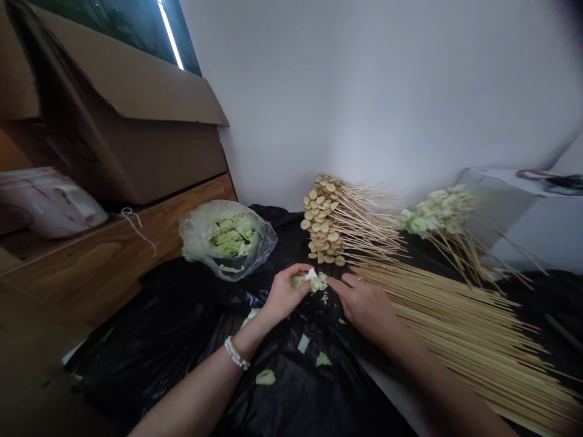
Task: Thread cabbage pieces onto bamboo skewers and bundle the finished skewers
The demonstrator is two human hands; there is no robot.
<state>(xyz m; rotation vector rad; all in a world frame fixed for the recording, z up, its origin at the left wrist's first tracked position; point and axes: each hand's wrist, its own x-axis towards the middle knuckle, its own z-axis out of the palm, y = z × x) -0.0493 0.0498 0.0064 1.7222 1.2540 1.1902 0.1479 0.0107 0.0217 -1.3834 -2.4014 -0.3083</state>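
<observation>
My left hand [285,292] curls around a small bunch of pale green cabbage pieces [312,281]. My right hand [365,306] comes in from the other side, its fingertips at the edge of that bunch. I cannot tell whether it grips anything. Just beyond my right hand lies a large pile of bamboo skewers [455,321]. Behind my hands, a stack of round tan slices on skewers [321,221] rests on the black plastic sheet [291,388]. Cabbage on skewers [439,212] lies further right. Several loose scraps are scattered on the sheet.
A clear plastic bag of cabbage pieces [226,240] sits at the back left of the sheet. A large cardboard box [122,115] stands on a wooden surface [104,261] to the left. A white wall rises behind, with a white surface at the far right.
</observation>
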